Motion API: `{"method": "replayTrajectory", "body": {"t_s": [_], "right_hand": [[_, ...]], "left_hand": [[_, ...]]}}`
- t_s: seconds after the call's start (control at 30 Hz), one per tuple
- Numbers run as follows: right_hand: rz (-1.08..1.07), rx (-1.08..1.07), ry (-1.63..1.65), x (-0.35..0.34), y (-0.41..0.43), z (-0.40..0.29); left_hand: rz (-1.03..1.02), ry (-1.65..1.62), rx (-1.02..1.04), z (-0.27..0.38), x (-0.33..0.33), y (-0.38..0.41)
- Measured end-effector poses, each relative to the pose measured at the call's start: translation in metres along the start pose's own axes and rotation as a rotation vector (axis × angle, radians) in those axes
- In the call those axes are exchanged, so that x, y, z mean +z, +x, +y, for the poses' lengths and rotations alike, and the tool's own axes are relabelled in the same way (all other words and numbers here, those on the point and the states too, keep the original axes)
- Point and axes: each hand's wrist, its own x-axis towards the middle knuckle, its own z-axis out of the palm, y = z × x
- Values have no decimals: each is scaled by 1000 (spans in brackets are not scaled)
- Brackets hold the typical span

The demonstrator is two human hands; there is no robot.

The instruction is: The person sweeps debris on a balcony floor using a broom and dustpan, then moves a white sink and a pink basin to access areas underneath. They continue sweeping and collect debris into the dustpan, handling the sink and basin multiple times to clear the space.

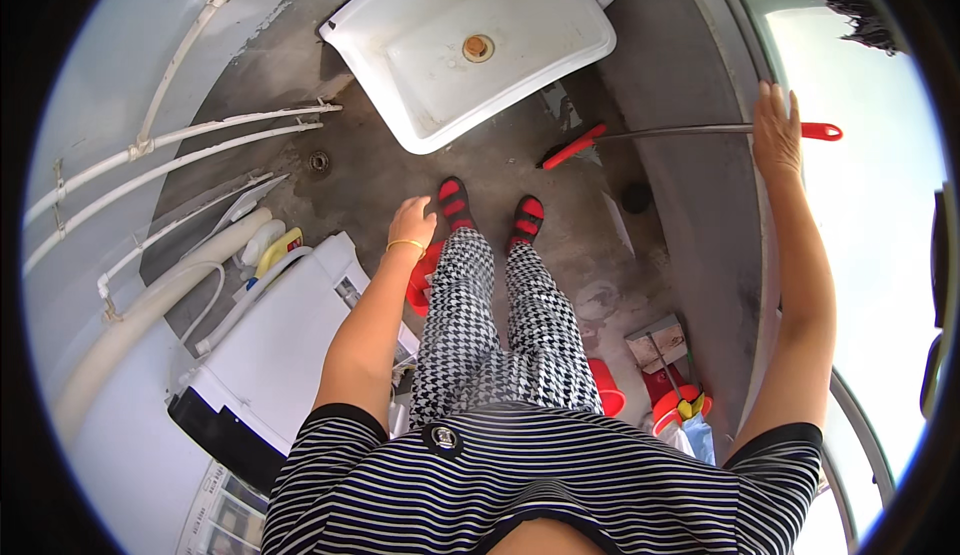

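Observation:
My right hand [778,131] is at the window ledge on the right, its fingers stretched out over the red-ended handle of a long floor brush [679,131]. The handle passes beneath the hand; whether the thumb holds it is hidden. The brush's red head [571,148] is low near the floor, right of the sink. My left hand [414,219], with a gold-coloured bracelet at the wrist, hangs with nothing in it, its fingers loosely bent and apart. A white ceramic sink [420,82] with a brown plug or cap in its drain lies ahead of me.
White pipes [225,121] run along the left wall. A white appliance [277,330] stands at my left, bottles [279,249] behind it. Red basins [421,285] are near my legs. A dustpan [658,341] and red bucket [679,409] are at lower right. The concrete floor [487,157] has damp patches.

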Motion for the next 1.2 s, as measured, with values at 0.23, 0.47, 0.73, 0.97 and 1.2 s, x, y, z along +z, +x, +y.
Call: {"method": "replayTrajectory", "body": {"t_s": [0.23,0.47,0.73,0.97,1.2], "right_hand": [[-33,139,189,-1,5,-23],[-76,158,256,16,3,-24],[-98,162,288,26,0,-23],[-62,169,256,33,1,-24],[-87,180,213,30,4,-27]], "left_hand": [[271,468,192,32,-3,95],[51,704,218,60,-2,129],[84,608,393,46,10,139],[92,552,450,41,11,142],[60,521,427,37,7,141]]}}
